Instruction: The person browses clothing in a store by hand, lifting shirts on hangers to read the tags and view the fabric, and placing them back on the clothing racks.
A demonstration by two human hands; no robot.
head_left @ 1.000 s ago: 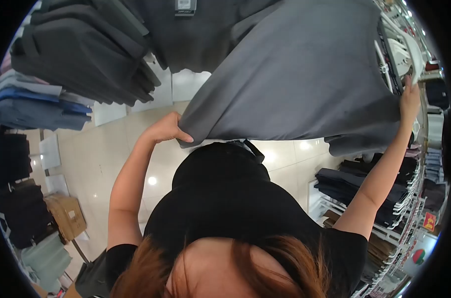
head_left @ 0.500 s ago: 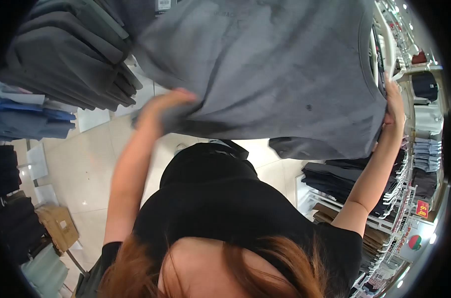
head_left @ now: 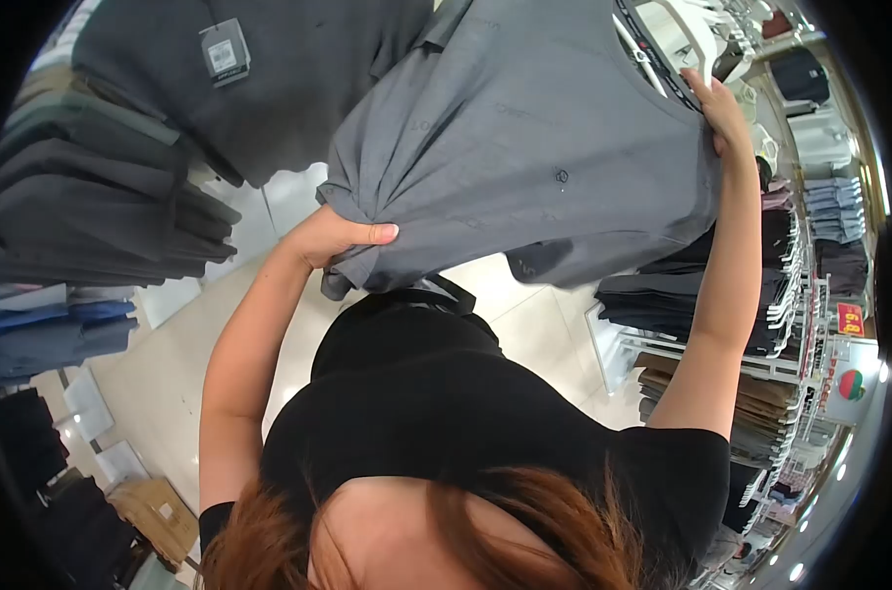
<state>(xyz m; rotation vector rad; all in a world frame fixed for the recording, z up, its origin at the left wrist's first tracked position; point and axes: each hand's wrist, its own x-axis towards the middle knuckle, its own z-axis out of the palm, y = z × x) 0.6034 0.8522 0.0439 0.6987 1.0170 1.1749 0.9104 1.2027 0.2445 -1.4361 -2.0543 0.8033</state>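
A grey short-sleeved T-shirt [head_left: 524,147] with a small dark chest mark is stretched sideways in front of me. My left hand [head_left: 336,238] is closed on its lower end, thumb on top, and the cloth bunches into creases around the grip. At the collar end, my right hand [head_left: 723,116] grips the shirt's shoulder close to a white hanger [head_left: 696,34]. Its fingertips are partly hidden, so I cannot tell whether they also hold the hanger. A dark neck tape shows inside the collar.
Upper left hangs a dark garment [head_left: 288,108] with a paper tag [head_left: 226,51]. Dark clothes [head_left: 82,187] and blue clothes [head_left: 53,329] line the left side. Racks of dark garments [head_left: 652,305] and a red price sign [head_left: 850,320] stand right. Pale tiled floor [head_left: 171,393] lies below.
My left hand, blurred before, now grips the shirt's lower end, which has bunched up. My right hand and the collar have shifted up and left. The tagged dark garment shows more fully.
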